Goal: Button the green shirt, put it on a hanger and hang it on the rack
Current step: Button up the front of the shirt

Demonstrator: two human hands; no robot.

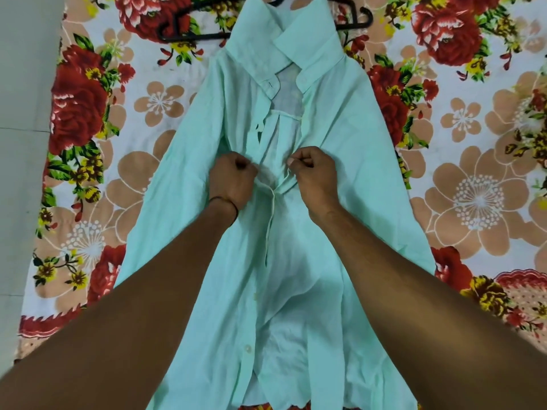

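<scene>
The pale green shirt (340, 179) lies flat on its back on the floral sheet, collar at the far end, front partly apart above and below my hands. My left hand (232, 179) pinches the left front edge at chest height. My right hand (313, 173) pinches the right front edge opposite, a small gap between the two. A white button (247, 347) shows on the left placket lower down. A black plastic hanger (189, 35) lies partly under the collar at the far end, its ends sticking out on both sides.
The floral bedsheet (473, 187) covers the bed all around the shirt. A grey tiled floor (20, 143) runs along the left edge of the bed. No rack is in view.
</scene>
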